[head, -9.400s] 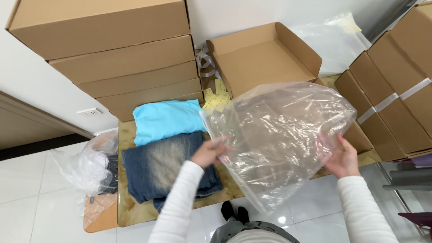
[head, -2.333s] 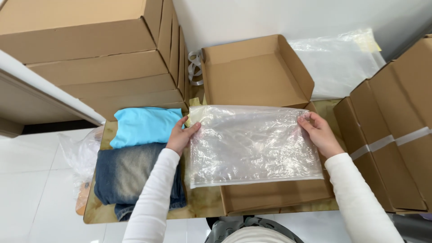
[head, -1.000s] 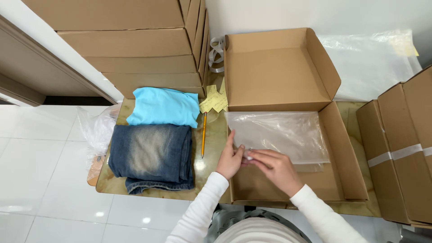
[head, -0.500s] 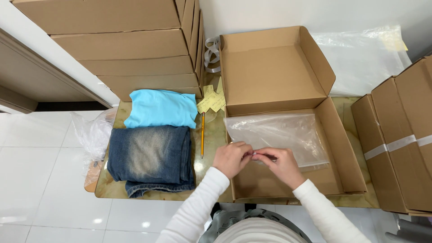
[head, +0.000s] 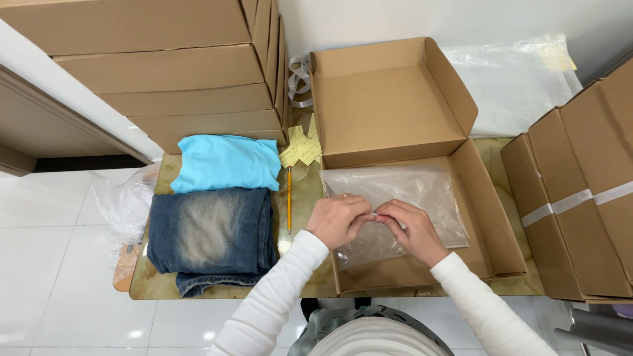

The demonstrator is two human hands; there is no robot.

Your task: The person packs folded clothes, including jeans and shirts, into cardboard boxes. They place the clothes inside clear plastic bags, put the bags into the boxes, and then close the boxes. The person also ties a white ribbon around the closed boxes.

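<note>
- Your left hand (head: 337,220) and right hand (head: 409,227) met over the open cardboard box (head: 501,217), both pinching the near edge of the clear plastic bag (head: 412,191)
- The bag lay flat inside that box
- Best to keep the pinch at the seam, lips level
- Left of the box sat folded jeans (head: 208,231), a blue shirt (head: 227,161) and a pencil (head: 289,198) on the table (head: 310,283)
</note>
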